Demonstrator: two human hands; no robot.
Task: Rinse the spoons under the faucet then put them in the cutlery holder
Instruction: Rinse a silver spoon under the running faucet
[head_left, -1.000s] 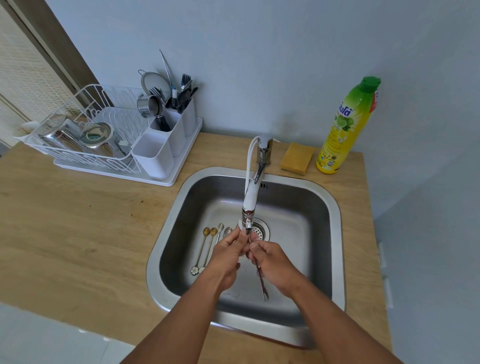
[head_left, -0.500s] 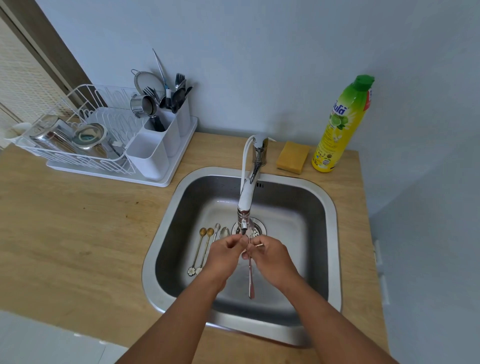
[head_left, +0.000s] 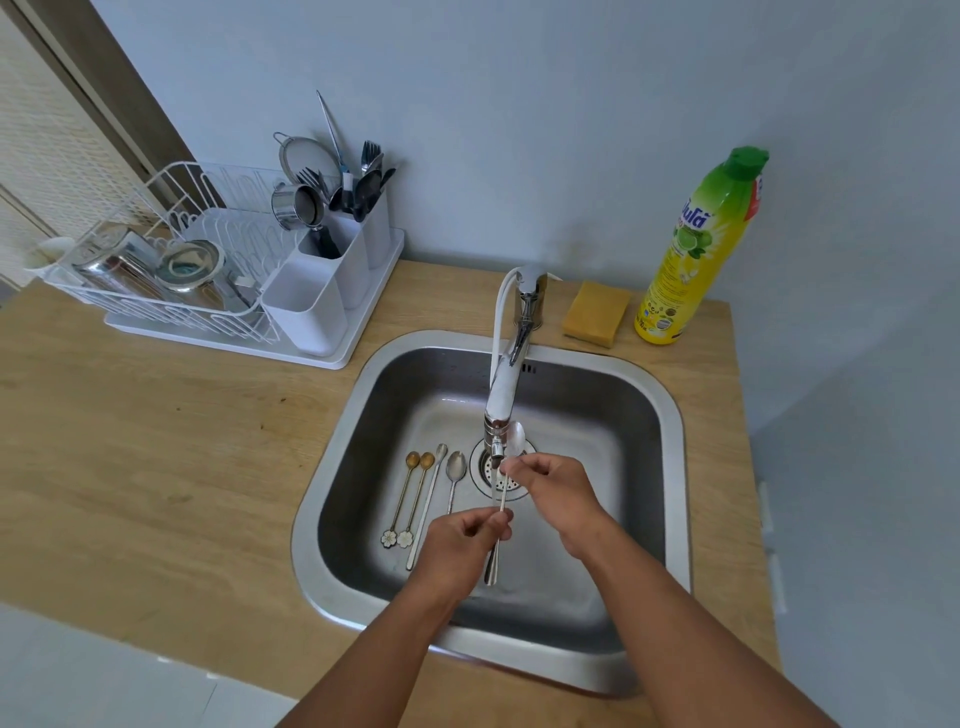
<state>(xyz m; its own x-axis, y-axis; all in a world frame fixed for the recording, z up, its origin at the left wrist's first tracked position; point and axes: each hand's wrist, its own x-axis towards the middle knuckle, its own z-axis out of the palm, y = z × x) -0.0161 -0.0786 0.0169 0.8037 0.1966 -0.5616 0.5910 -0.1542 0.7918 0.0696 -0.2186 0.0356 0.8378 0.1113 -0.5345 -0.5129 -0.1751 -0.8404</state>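
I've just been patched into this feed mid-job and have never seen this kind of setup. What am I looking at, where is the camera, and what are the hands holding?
No machine here: a person's two bare hands, filmed by a camera worn on the head, looking down. The left hand and right hand both pinch one silver spoon, its bowl up by the faucet spout. Four more spoons lie on the floor of the steel sink. On the wooden counter stand a white dish rack with its cutlery holder, a yellow sponge and a dish soap bottle.
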